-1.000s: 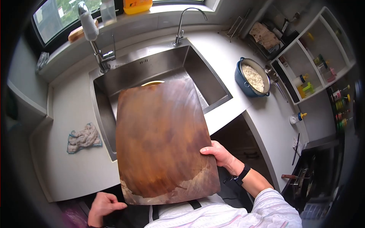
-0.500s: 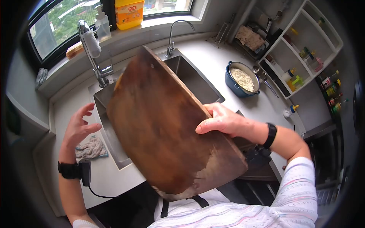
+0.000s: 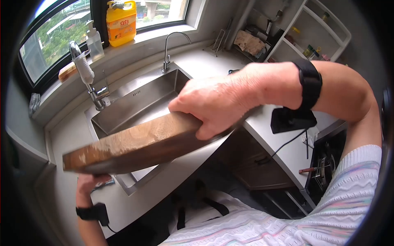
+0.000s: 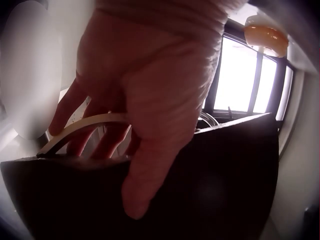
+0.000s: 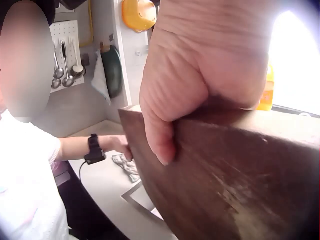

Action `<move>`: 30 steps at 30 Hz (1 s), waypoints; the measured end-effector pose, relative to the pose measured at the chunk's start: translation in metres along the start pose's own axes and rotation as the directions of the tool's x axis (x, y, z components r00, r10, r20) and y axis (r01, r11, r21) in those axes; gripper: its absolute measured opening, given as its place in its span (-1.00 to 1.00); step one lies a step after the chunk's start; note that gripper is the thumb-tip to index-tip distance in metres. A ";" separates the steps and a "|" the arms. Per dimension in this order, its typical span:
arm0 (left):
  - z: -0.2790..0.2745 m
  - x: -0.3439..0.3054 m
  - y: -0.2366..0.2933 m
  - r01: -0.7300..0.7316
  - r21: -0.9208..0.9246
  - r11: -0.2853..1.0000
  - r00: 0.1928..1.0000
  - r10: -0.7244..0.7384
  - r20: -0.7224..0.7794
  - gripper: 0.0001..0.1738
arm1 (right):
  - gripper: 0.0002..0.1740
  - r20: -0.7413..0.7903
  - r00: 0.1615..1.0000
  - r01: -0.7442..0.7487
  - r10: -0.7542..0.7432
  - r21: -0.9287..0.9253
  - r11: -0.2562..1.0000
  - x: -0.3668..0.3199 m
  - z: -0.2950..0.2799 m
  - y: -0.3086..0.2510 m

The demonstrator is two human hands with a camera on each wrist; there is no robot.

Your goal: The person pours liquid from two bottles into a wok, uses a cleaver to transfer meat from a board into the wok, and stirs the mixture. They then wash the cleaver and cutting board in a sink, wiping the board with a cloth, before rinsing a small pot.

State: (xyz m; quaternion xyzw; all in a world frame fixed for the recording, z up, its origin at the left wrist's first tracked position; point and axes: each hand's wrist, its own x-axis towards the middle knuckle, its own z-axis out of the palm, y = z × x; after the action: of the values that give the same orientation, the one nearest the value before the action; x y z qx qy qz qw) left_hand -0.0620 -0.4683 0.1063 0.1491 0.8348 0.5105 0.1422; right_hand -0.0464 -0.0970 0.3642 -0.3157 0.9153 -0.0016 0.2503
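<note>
A thick brown wooden board (image 3: 135, 139) is held edge-up over the front of the steel sink (image 3: 139, 104), its narrow side facing the head camera. My right hand (image 3: 217, 100) grips its upper right part, the thumb on the near face. At the lower left end, my left hand (image 3: 88, 182) holds the board from beneath, partly hidden by it. In the left wrist view the left thumb lies on the dark face of the board (image 4: 210, 185) and the fingers reach behind its edge. The right wrist view shows the right thumb pressed on the board's face (image 5: 210, 175).
A tall faucet (image 3: 84, 74) and a thin curved tap (image 3: 166, 53) stand behind the sink. On the sill are a yellow jug (image 3: 121, 24) and a pump bottle (image 3: 95, 43). A cloth (image 3: 104, 183) lies by the left hand; a white rack (image 3: 324, 24) is at the right.
The board has turned from showing its broad face to showing its narrow side. My left hand, free half a second ago, has taken hold of its left end; my right arm has risen.
</note>
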 end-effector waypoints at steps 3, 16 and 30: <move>0.031 -0.031 0.011 0.032 -0.074 0.997 0.997 -0.037 -0.068 -0.38 | -0.64 -0.041 0.980 0.183 -0.195 -0.201 0.962 0.007 -0.012 0.020; 0.162 0.083 0.116 -0.166 -0.157 0.973 0.889 0.079 -0.451 -0.50 | -0.39 -0.178 0.969 0.070 -0.171 -0.465 0.883 0.019 -0.071 0.214; 0.296 0.353 0.203 -0.248 -0.017 0.969 0.736 0.177 -0.653 -0.74 | -0.37 -0.336 0.932 -0.269 0.137 -0.387 0.882 0.027 -0.117 0.497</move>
State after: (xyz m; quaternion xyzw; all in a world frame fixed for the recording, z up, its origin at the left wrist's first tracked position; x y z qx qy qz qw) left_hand -0.2486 -0.0013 0.1287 0.0508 0.7824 0.5855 -0.2060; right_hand -0.4051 0.2676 0.3738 -0.2600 0.9486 0.1772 0.0329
